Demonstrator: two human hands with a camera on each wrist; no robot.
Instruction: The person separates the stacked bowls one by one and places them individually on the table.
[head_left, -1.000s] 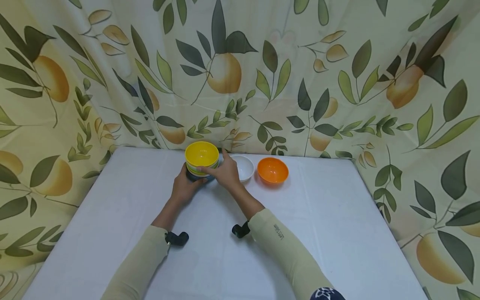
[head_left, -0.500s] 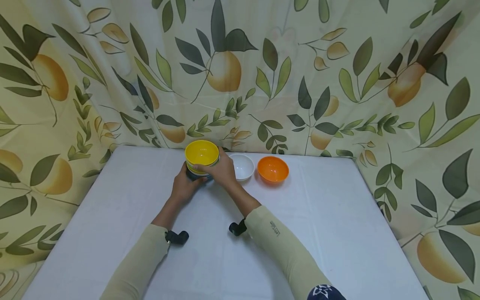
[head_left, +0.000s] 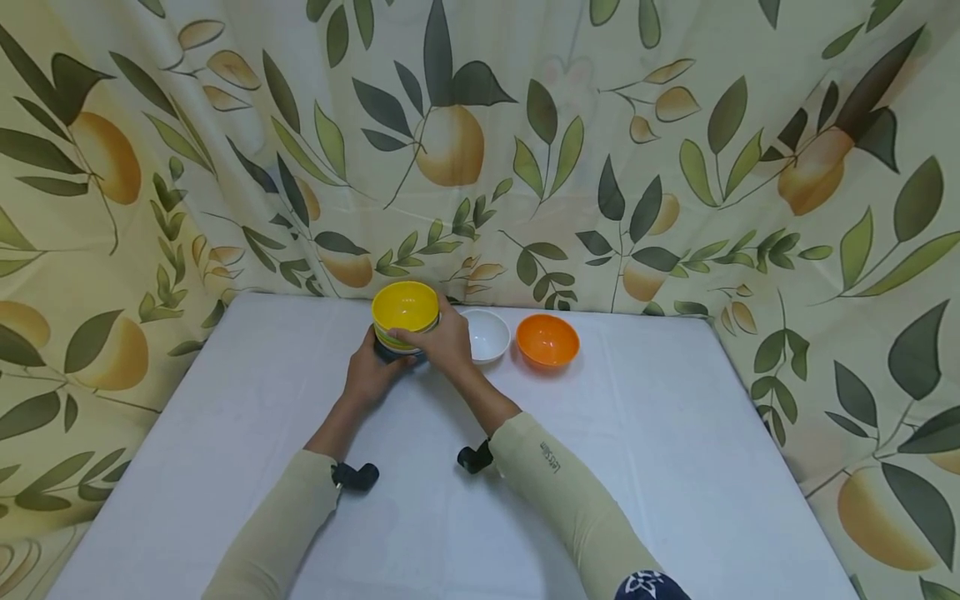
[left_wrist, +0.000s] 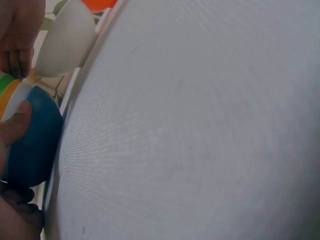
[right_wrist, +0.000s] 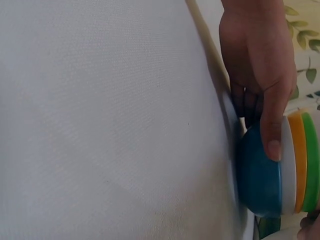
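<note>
Has a curtain (head_left: 480, 200) printed with leaves and orange fruit hanging behind and beside a white-covered table (head_left: 645, 433). Shows a white bowl (head_left: 491, 337) near the far edge, just beside an orange bowl (head_left: 547, 342).

Bare left hand (head_left: 369, 372), bare right hand (head_left: 450, 340), long close-fitting khaki left sleeve (head_left: 273, 533), matching right sleeve (head_left: 585, 508) with dark lettering (head_left: 551, 457), black left wrist camera (head_left: 357, 477), similar right wrist camera (head_left: 474, 458), navy cloth (head_left: 651, 587) with white flower print up the right arm

Right sleeve (head_left: 576, 502) — small dark lettering (head_left: 551, 457) near cuff, reads "Let's Slim".
</note>
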